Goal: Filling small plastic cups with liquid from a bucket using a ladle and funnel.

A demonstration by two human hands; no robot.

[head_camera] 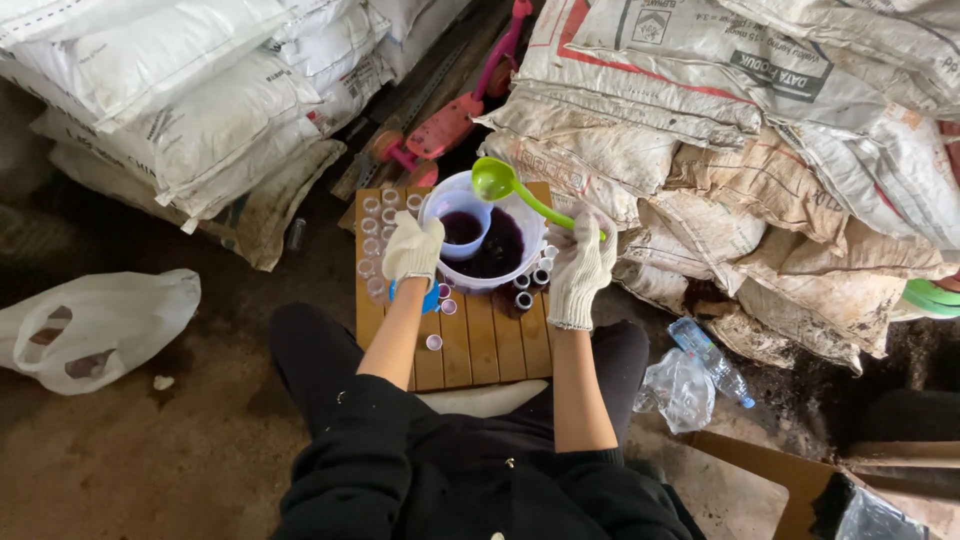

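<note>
Right hand grips green ladle — left hand clasps small cup.

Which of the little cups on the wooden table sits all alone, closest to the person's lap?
The small cup alone mid-table, below the left hand. The other cups crowd beside the white bucket or line the table's left edge.

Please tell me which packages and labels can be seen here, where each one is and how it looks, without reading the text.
Stacked white woven sacks: upper left, clean, small dark print.
Dirty white woven sacks: upper right, piled, soil-stained, with red and grey printed panels.
White plastic carrier bag: left, on the floor, crumpled.
Clear plastic bottle: right, lying on the floor, blue label.
Brown cardboard box: lower right, open.
</note>
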